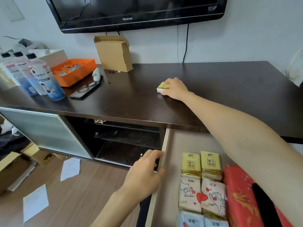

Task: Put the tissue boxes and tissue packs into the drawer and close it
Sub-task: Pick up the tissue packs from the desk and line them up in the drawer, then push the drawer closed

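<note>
One yellow tissue pack [162, 87] lies on the dark worktop [213, 82], the right hand [175, 89] curled over it, fingers closing on its edges. The left hand [147, 171] grips the side wall of the open drawer [165, 145], steadying it. Best to pinch the pack firmly, lift clear, and lay it in the bare space behind the rows. Inside I count six packs [201, 185] in pairs and one red tissue box [237, 194].

Soft, even indoor light, fairly bright, with only faint shadows. The dark brown glossy wooden cabinet top [205, 76] carries a pale sheen. Wide-angle distortion bends straight lines near the edges. Detail is slightly soft throughout, most at the corners.
</note>
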`<state>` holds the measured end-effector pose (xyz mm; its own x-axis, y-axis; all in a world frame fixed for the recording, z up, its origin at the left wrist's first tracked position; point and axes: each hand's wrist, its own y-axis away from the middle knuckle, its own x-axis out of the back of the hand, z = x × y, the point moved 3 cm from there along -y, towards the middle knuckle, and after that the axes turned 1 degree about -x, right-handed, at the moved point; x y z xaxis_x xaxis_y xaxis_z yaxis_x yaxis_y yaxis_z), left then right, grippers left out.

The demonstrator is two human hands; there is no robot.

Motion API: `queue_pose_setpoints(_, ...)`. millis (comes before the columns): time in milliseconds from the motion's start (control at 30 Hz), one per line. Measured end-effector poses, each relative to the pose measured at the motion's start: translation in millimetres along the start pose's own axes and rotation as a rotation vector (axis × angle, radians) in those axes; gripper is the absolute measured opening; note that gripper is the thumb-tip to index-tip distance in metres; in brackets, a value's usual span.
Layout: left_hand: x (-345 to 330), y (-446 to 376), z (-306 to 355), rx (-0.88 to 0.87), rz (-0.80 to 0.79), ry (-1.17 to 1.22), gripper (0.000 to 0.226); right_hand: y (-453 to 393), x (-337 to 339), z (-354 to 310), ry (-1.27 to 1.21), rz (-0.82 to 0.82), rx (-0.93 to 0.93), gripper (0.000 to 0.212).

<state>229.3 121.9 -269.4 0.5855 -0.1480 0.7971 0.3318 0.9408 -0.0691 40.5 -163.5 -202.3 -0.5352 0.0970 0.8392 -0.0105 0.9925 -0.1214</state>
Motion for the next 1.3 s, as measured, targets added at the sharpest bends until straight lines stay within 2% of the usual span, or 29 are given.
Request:
queue_pose_setpoints(167, -1, 2, 4, 0.002, -0.013, 0.002, 0.037, 62, 24, -6, -0.075, 0.004, 0.127, 0.055)
queue_pose_setpoints(333, -2, 6, 3, 0.002, -0.027, 0.022, 0.043, 193, 55, 2, -0.179, -0.124, 0.210, 0.044)
queue_pose_setpoints(500, -6, 15, 5, -0.016, 0.004, 0.045, 0.045, 296, 50, 19, 0.121, -0.219, 0.188, 0.046)
queue_pose_setpoints(867, -11, 34, 1, 0.024, 0.023, 0.222, 0.043, 296, -5, 42, 0.250, -0.229, 0.120, 0.041)
queue_pose_setpoints(967, -11, 39, 2, 0.028, 0.014, 0.236, 0.042, 298, -2, 45, 0.231, -0.197, 0.118, 0.039)
queue_pose_setpoints(1100, -8, 46, 5, 0.036, 0.007, 0.246, 0.042, 303, 3, 46, 0.225, -0.234, 0.092, 0.040)
queue_pose_setpoints(1300, 1, 73, 15, -0.071, 0.036, 0.200, 0.041, 343, 42, 29, 0.060, -0.178, 0.117, 0.020)
